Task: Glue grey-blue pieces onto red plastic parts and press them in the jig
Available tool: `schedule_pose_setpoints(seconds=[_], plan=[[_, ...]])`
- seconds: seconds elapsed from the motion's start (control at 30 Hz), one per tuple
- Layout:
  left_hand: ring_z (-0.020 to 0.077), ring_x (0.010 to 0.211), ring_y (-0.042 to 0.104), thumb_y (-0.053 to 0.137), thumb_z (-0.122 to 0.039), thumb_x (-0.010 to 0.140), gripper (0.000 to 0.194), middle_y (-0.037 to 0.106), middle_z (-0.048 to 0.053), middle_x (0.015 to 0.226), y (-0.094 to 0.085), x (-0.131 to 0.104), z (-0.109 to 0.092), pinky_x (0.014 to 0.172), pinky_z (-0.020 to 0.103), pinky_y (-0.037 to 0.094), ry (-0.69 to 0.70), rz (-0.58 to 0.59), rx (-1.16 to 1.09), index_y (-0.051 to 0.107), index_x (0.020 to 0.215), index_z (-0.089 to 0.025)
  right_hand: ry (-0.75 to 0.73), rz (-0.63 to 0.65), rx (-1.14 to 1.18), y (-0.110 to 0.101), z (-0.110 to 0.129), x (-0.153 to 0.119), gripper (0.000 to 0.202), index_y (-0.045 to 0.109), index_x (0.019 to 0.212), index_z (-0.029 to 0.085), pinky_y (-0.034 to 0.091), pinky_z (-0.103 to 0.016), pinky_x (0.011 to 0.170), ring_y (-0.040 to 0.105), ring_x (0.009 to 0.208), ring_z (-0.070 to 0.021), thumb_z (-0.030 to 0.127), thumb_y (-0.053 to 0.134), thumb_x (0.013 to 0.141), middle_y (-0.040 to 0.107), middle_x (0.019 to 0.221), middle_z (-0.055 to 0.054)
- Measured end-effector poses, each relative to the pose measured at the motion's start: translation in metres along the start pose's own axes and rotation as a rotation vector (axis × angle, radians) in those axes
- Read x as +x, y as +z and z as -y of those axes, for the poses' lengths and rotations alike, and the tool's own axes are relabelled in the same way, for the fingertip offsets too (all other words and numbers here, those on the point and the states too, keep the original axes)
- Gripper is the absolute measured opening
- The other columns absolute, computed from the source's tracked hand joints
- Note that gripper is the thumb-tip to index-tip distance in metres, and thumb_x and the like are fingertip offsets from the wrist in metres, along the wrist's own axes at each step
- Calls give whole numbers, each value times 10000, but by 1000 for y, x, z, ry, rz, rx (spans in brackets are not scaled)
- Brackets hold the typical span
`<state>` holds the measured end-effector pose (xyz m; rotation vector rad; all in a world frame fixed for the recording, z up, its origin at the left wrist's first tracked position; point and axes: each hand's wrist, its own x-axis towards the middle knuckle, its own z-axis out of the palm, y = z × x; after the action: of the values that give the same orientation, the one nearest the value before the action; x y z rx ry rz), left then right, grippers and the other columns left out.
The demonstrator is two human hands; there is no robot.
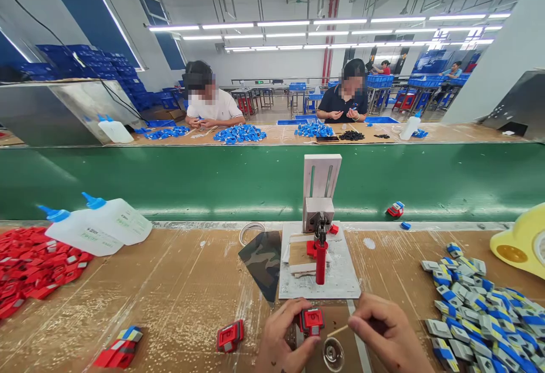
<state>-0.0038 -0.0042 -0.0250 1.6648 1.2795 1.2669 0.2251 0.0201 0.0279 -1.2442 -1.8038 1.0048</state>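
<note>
My left hand (284, 336), at the bottom middle, grips a red plastic toy-car part (312, 322) with a grey edge between thumb and fingers. Between the thumb and fingers of my right hand (383, 327) is a thin wooden stick (338, 331), its tip pointing left toward the red part. Just below the stick sits a small clear cup (332, 355). Left of my left hand lies another red part (230, 336) on the cardboard. Beyond both hands stands a toggle clamp press with a red handle (321, 262) on a white base plate (319, 292).
Red parts (32, 271) are heaped at left beside white bottles (123, 221). Grey-blue parts (481, 310) pile up at right near a yellow tape dispenser (522, 242). A green conveyor belt (213, 183) crosses ahead; two people sit beyond it. A camouflage piece (263, 265) lies left of the press.
</note>
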Motion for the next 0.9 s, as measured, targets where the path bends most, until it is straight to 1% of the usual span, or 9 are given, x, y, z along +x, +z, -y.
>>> schedule_pose_setpoints(seconds=[0.1, 0.17, 0.4, 0.53, 0.63, 0.7, 0.8, 0.87, 0.9], plan=[[273, 868, 764, 692, -624, 825, 470, 808, 108, 948, 3, 0, 0, 791, 337, 611, 17, 26, 2, 785, 1066, -231, 26, -75, 75, 3, 8, 6, 542, 736, 631, 206, 431, -258, 545, 555, 569, -172, 643, 589, 915, 640, 612, -24], [270, 852, 762, 673, -687, 814, 534, 804, 110, 935, 5, 0, 2, 782, 332, 608, 36, 30, -7, 786, 1059, -226, 22, -97, 80, 8, 11, 9, 554, 744, 628, 210, 432, -258, 542, 546, 561, -171, 661, 586, 908, 635, 603, -22], [264, 850, 757, 658, -695, 823, 549, 807, 108, 952, 10, -4, 8, 790, 326, 603, 64, 47, -54, 773, 1091, -230, -36, -112, 24, 20, 5, 11, 541, 764, 650, 208, 411, -249, 518, 546, 545, -163, 626, 578, 938, 628, 593, -18], [258, 826, 753, 649, -706, 827, 556, 803, 103, 922, 9, -3, 6, 776, 321, 600, 66, 36, -33, 774, 1072, -223, -94, -140, -46, 13, 8, 10, 487, 758, 655, 219, 394, -250, 497, 529, 516, -157, 561, 590, 958, 615, 580, -7], [251, 810, 751, 671, -675, 828, 514, 802, 96, 920, 8, -3, 4, 768, 317, 604, 60, 7, -13, 778, 1064, -231, -101, -180, -76, 5, 8, 5, 503, 741, 645, 224, 396, -258, 502, 530, 516, -162, 570, 568, 968, 612, 579, -9], [254, 827, 757, 690, -621, 834, 460, 807, 97, 938, 6, -2, 3, 774, 319, 612, 47, -23, 2, 781, 1066, -234, -114, -138, -107, 5, 2, 1, 510, 737, 654, 229, 401, -261, 510, 537, 522, -165, 573, 546, 978, 622, 588, -15], [271, 891, 774, 701, -565, 838, 398, 821, 101, 976, 4, -2, 4, 816, 327, 623, 12, -82, 34, 791, 1054, -243, -198, 55, -235, 14, -12, -8, 498, 720, 638, 237, 395, -251, 501, 550, 513, -160, 561, 549, 976, 643, 584, -20], [274, 912, 783, 690, -613, 831, 425, 832, 94, 989, 3, -3, 9, 836, 316, 627, -6, -130, 46, 802, 1036, -259, -208, 123, -369, 16, -20, -10, 465, 707, 638, 234, 423, -244, 531, 599, 558, -171, 570, 594, 938, 684, 626, -32], [271, 913, 788, 684, -652, 818, 455, 836, 89, 991, 3, -4, 12, 838, 302, 629, -13, -161, 46, 808, 1026, -266, -179, 132, -435, 13, -22, -9, 423, 714, 667, 234, 449, -244, 564, 630, 602, -182, 559, 621, 921, 708, 669, -38]])
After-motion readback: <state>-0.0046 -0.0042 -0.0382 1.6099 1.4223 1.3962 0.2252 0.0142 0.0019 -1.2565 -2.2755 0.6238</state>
